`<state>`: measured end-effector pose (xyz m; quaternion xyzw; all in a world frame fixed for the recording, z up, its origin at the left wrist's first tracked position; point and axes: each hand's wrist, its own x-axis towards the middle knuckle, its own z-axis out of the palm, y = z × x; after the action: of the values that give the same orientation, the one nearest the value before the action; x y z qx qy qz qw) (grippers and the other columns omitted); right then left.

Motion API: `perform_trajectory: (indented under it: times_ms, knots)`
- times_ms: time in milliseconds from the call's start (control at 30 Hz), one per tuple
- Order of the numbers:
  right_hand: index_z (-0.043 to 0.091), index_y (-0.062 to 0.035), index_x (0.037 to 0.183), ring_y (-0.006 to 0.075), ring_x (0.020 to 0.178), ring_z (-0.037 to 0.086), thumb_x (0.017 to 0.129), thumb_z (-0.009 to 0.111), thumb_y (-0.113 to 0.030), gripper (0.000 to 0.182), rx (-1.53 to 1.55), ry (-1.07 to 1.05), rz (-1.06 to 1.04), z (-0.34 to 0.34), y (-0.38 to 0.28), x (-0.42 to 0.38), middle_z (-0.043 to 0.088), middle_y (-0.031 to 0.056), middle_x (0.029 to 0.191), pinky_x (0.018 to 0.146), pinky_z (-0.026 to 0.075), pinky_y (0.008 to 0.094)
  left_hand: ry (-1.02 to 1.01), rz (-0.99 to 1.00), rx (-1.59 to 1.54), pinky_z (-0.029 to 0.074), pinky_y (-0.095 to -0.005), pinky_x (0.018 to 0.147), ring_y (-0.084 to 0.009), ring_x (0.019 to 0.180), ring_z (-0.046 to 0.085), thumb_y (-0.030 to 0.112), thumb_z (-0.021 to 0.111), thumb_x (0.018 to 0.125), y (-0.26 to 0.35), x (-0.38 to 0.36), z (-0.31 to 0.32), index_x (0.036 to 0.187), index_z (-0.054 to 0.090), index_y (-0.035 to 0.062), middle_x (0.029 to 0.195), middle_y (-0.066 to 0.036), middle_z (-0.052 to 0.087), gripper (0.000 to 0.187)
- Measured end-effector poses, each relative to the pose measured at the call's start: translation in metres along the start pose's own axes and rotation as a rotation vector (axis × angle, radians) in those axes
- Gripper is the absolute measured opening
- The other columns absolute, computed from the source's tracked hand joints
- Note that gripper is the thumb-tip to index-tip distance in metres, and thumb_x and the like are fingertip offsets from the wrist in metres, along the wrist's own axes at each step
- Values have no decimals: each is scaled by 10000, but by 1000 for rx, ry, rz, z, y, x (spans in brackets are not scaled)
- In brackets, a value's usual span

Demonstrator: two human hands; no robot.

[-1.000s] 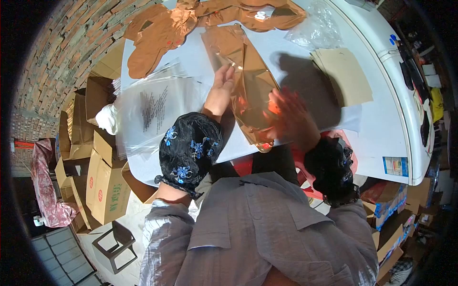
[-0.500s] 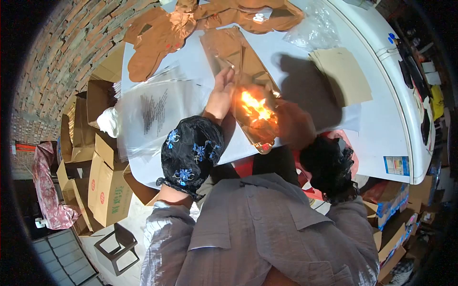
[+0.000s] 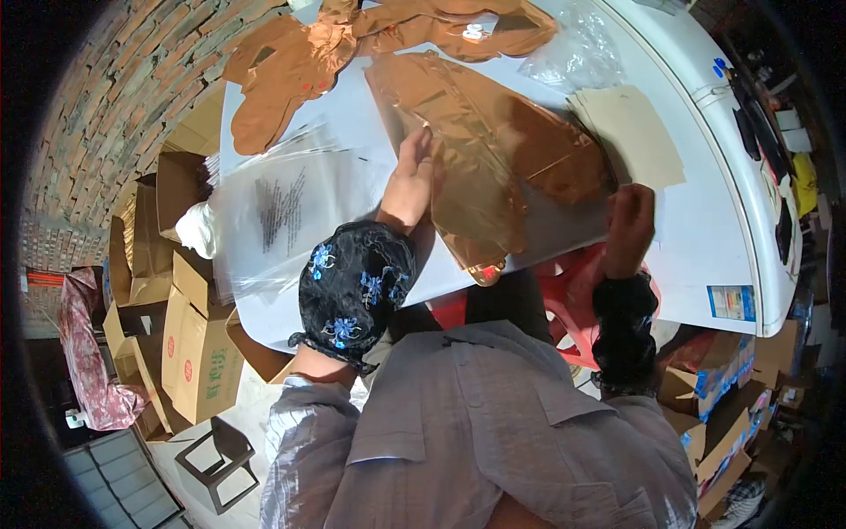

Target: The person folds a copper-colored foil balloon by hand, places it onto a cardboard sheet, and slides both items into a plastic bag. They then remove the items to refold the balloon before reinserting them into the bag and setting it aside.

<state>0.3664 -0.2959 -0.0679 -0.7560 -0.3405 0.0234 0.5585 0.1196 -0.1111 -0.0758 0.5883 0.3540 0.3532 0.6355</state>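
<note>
A flat, copper-coloured foil balloon lies spread on the white table, creased lengthwise. At its left edge rests my left hand, fingers stretched along the foil and lying on it. My right hand is at the balloon's right edge, fingers curled closed on the foil margin; the exact pinch is partly hidden. A small red mark shows on the balloon's rounded near end, by the table edge. Both forearms wear black gauzy sleeve covers, the left one with blue flowers.
More copper foil balloons lie at the far side. Clear plastic sleeves are on the left, beige card sheets and a clear bag on the right. Cardboard boxes and a dark stool stand at floor level.
My right hand has moved right, and the balloon's folded half has opened out to the right with it. The bright glare on the foil is gone. My left hand stays put.
</note>
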Motion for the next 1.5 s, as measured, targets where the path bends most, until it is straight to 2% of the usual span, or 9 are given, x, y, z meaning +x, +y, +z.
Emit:
perform_trajectory:
  times_ms: [33,133,200,300,400,500,600,1000,1500]
  knots:
    - [608,-43,1010,137,748,582,977,549,-154,130,-2,63,-64,-1,-4,0,600,34,851,683,496,281,-3,20,7,250,-311,1157,-236,1422,334,-46,382,951,-5,1,-1,1465,282,23,1507,-158,379,528]
    - [597,-60,1069,214,914,631,924,570,-90,150,-229,-180,-498,19,-19,-1,654,83,948,831,514,347,-16,82,101,284,-324,1142,-248,1414,349,-40,396,951,-20,7,-5,1459,310,37,1499,-167,393,521]
    - [606,-60,1059,296,986,627,887,618,-88,175,-230,-390,-783,44,-28,5,655,100,1016,870,509,401,2,136,220,314,-342,1126,-289,1399,372,-29,433,934,-15,1,1,1444,339,44,1473,-194,416,524]
    - [618,-72,1073,336,997,615,875,643,-112,204,-245,-477,-852,73,-30,19,650,125,1060,873,505,430,27,299,556,347,-374,1105,-359,1367,397,-12,488,900,-18,-2,2,1418,381,47,1432,-226,443,532]
    - [622,-75,1066,316,997,619,874,644,-104,196,-278,-557,-909,87,-19,28,650,120,1086,870,504,418,113,487,845,324,-450,1113,-408,1339,398,28,546,869,-28,-5,6,1387,432,59,1404,-230,458,532]
    - [622,-82,1057,318,994,618,878,640,-105,181,-197,-563,-893,90,-17,27,654,113,1086,871,503,414,145,503,1028,285,-492,1129,-391,1363,372,112,545,916,-31,-9,11,1380,455,67,1434,-214,435,474]
    - [616,-78,1053,323,1005,617,878,632,-93,177,-193,-555,-874,91,-13,26,653,110,1093,875,501,415,143,497,1167,286,-484,1134,-393,1375,358,161,527,945,-28,-10,16,1382,452,57,1454,-209,418,456]
    - [598,-70,1094,348,968,626,891,591,-60,203,-202,-564,-847,89,-15,27,669,137,1060,840,515,432,226,511,1261,277,-485,1142,-384,1379,362,247,480,980,-30,-7,24,1396,452,75,1462,-207,419,452]
    - [584,-74,1156,348,955,625,877,588,-36,282,-200,-554,-853,87,-17,29,662,133,1024,829,517,434,201,510,1296,272,-482,1142,-365,1381,362,281,459,993,-28,-4,31,1395,455,93,1461,-183,426,444]
